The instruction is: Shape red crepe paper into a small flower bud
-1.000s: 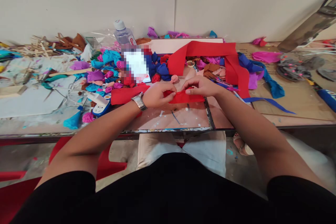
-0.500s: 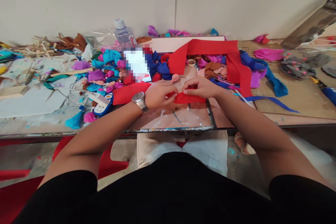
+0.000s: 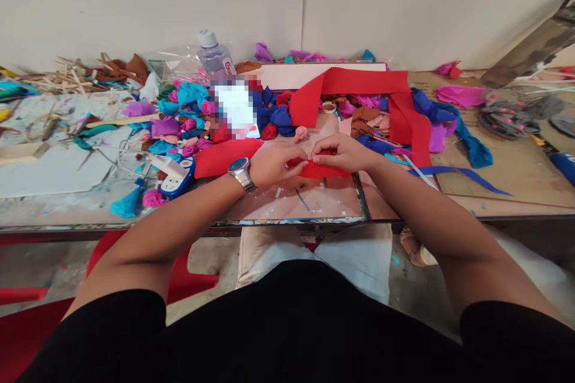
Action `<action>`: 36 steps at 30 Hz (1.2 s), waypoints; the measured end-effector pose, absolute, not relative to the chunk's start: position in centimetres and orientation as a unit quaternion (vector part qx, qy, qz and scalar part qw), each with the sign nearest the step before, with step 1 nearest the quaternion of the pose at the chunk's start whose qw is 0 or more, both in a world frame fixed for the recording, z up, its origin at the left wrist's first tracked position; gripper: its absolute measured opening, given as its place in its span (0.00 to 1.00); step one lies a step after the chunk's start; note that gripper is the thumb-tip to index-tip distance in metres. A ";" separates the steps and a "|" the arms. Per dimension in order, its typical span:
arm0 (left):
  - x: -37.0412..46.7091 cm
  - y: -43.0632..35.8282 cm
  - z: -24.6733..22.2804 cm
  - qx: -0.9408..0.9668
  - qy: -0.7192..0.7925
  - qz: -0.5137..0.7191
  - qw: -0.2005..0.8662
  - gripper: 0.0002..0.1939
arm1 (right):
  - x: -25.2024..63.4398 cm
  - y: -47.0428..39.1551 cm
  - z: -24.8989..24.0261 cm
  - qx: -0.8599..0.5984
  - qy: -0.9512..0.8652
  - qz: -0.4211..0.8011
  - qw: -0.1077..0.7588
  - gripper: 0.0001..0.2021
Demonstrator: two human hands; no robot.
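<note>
Both hands pinch a strip of red crepe paper (image 3: 327, 171) just above the table's front part. My left hand (image 3: 275, 163), below a wristwatch, has its thumb and fingers pressed together on the paper. Close by on the right, my right hand (image 3: 344, 153) grips the strip's upper edge between thumb and curled fingers. The paper looks gathered between the fingertips, partly hidden by them. More red crepe paper (image 3: 224, 157) lies flat to the left, passing behind my left hand. Beyond my hands rests a small peach paper rosette (image 3: 300, 133).
A long red paper band (image 3: 359, 79) loops across the back right over scraps. A phone (image 3: 236, 109), partly pixelated, leans before a water bottle (image 3: 214, 58). The blue-and-white power strip (image 3: 177, 179) lies left, among crumpled paper pieces. A blue strip (image 3: 467, 176) crosses the cardboard (image 3: 507, 170).
My fingers have shifted slightly on the red crepe paper, both hands staying almost in place. The camera view has moved a little.
</note>
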State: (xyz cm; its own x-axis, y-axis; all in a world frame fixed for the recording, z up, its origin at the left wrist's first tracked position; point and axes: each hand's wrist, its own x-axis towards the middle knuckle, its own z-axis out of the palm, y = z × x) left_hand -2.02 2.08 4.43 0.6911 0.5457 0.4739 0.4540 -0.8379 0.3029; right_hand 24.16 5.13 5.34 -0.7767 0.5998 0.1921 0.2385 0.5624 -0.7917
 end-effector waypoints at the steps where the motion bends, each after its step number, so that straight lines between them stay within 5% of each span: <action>1: -2.0 2.1 4.5 0.916 0.272 0.283 0.083 0.13 | 24.2 5.3 5.3 -0.248 -0.847 0.413 0.224 0.23; 7: -2.4 2.2 4.6 0.894 0.284 0.313 0.148 0.13 | 25.0 6.5 4.7 -0.306 -0.728 0.545 0.282 0.38; 11: -2.4 2.6 4.7 0.885 0.236 0.337 0.216 0.16 | 25.4 6.7 4.9 -0.332 -0.694 0.573 0.283 0.39; 27: -2.3 2.9 5.1 0.857 0.221 0.328 0.330 0.23 | 25.6 7.0 4.9 -0.340 -0.864 0.285 0.237 0.47; 36: -2.5 3.1 4.3 0.882 0.291 0.267 0.258 0.10 | 25.4 7.1 4.5 -0.298 -0.903 0.132 0.279 0.37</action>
State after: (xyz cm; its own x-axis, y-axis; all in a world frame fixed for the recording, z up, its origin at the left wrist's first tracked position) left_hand -2.52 3.07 4.26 0.6889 0.6504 0.3200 0.3751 -0.6976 0.6104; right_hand 25.44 7.08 4.53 -0.6668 0.6115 0.4259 0.4639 0.7879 -0.4049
